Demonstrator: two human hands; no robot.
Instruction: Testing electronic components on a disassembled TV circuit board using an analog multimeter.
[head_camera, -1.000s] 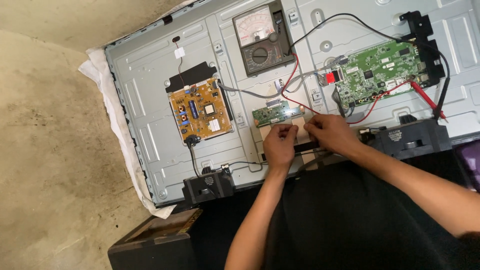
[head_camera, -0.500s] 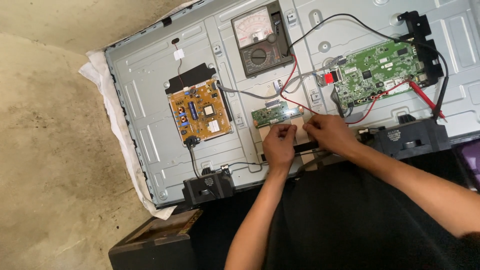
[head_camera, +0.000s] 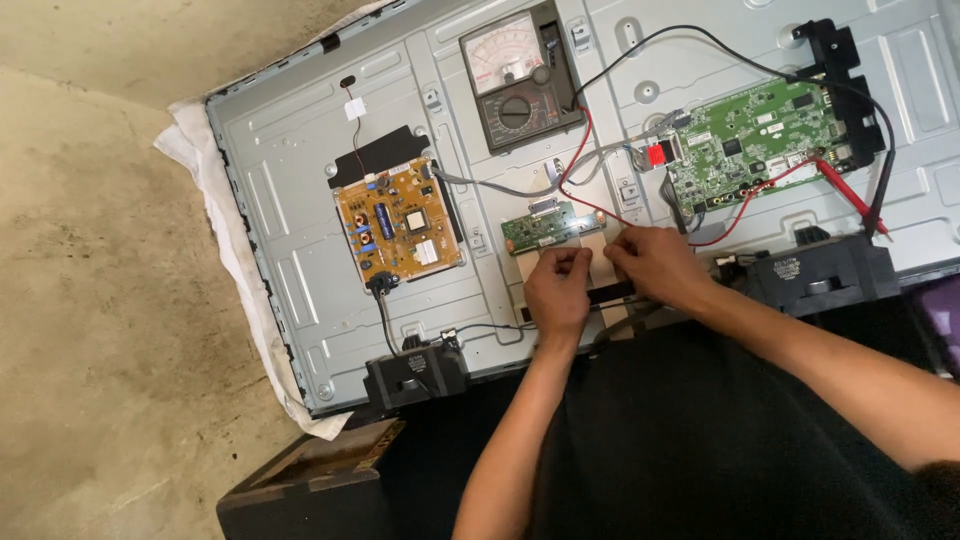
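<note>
A flat-screen television lies face down with its grey metal back panel exposed. My left hand and my right hand meet just below a small green circuit board. Both pinch the flat tan ribbon cable that runs down from that board. An orange power board sits to the left of my hands. A larger green main board sits to the right of them.
An analog multimeter rests on the panel's far side, its red probe and black probe lying by the main board. Black speakers sit at the near edge. A white cloth lies under the panel.
</note>
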